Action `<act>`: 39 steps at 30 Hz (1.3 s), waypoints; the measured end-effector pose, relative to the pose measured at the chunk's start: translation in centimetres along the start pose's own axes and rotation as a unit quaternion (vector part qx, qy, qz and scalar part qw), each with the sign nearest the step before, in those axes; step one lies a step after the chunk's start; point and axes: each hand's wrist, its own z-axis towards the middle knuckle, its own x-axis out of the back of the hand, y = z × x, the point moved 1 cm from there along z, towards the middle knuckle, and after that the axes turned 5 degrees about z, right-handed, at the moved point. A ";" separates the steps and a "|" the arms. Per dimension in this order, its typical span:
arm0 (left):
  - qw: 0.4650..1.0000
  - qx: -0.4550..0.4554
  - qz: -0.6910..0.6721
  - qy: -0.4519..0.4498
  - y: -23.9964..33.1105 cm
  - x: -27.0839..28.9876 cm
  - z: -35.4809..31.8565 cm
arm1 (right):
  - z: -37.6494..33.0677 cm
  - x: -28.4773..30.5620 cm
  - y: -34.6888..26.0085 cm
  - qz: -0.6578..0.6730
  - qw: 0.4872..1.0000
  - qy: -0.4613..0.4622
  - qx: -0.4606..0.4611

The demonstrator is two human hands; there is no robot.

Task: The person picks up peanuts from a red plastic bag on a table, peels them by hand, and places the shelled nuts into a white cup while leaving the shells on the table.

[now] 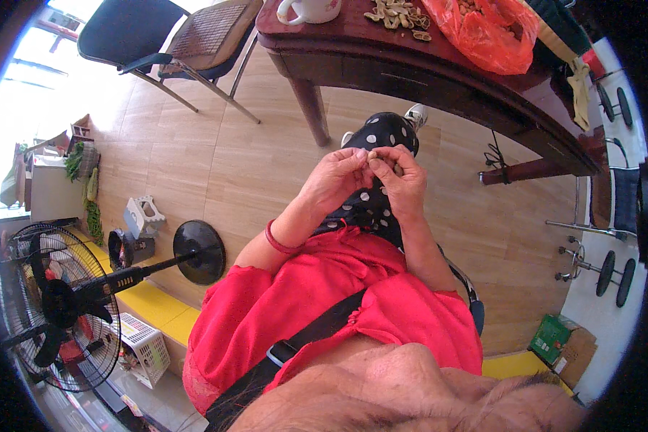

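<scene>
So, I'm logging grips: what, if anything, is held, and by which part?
The right hand holds a small brownish piece, likely peanut; which part, and whether the left hand grips it too, can't be told.

The dark red wooden table (324, 43) carries a white mug (315, 10) near its left corner, a loose pile of tan shells (397, 14) at the centre, and, right of the pile, a translucent red plastic bag (486, 43) containing small brown pieces. The light wood-toned floor (252, 173) supports the table legs, a metal-legged chair (207, 32), and a round black fan base (199, 252).
</scene>
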 end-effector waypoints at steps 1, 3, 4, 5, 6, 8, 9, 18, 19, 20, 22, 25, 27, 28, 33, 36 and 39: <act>1.000 -0.013 0.006 0.007 0.2 -0.4 -0.1 | 0.0 0.1 -0.2 0.001 1.000 -0.002 -0.001; 0.999 -0.010 0.031 0.036 0.7 -0.6 -0.3 | 0.1 0.3 -0.4 0.000 1.000 -0.006 0.007; 0.998 -0.007 0.043 0.049 0.8 -0.7 -0.4 | 0.2 0.3 -0.3 -0.003 1.000 -0.007 0.016; 0.998 -0.010 0.039 0.049 0.8 -0.7 -0.4 | 0.2 0.3 -0.3 -0.006 1.000 -0.009 0.025; 0.998 -0.014 0.035 0.050 0.7 -0.8 -0.3 | 0.1 0.4 -0.2 -0.005 1.000 -0.007 0.018; 0.998 -0.023 0.031 0.053 0.7 -0.8 -0.3 | 0.1 0.5 -0.1 -0.001 1.000 -0.002 0.004; 0.998 -0.030 0.031 0.055 0.6 -0.7 -0.3 | 0.0 0.5 -0.3 -0.016 1.000 -0.004 0.010; 0.990 -0.079 0.074 0.085 0.6 -1.1 -0.6 | 0.0 0.0 -0.9 -0.044 0.998 -0.005 0.046; 0.989 -0.078 0.087 0.092 0.6 -1.1 -0.6 | 0.1 0.0 -0.9 -0.044 0.998 -0.003 0.048; 0.988 -0.076 0.095 0.095 0.6 -1.0 -0.6 | 0.1 0.0 -0.8 -0.044 0.998 0.000 0.051; 0.986 -0.072 0.111 0.101 0.7 -1.0 -0.6 | 0.1 0.2 -0.5 -0.041 0.998 -0.003 0.041; 0.979 -0.076 0.162 0.097 0.4 -0.4 -0.5 | 0.0 0.5 0.2 -0.056 0.997 -0.010 0.043; 0.980 -0.077 0.161 0.089 0.4 -0.6 -0.6 | 0.1 0.6 0.3 -0.070 0.996 -0.011 0.050; 0.980 -0.077 0.161 0.086 0.4 -0.7 -0.6 | 0.1 0.6 0.2 -0.075 0.996 -0.010 0.054; 0.978 -0.073 0.174 0.090 0.4 -0.9 -0.6 | 0.2 0.6 -0.1 -0.101 0.991 -0.020 0.089; 0.974 -0.079 0.196 0.077 0.2 -1.0 -0.6 | 0.2 0.7 -0.3 -0.117 0.987 -0.025 0.103; 0.977 -0.080 0.184 0.077 0.0 -0.9 -0.5 | 0.2 0.9 0.1 -0.109 0.988 -0.031 0.107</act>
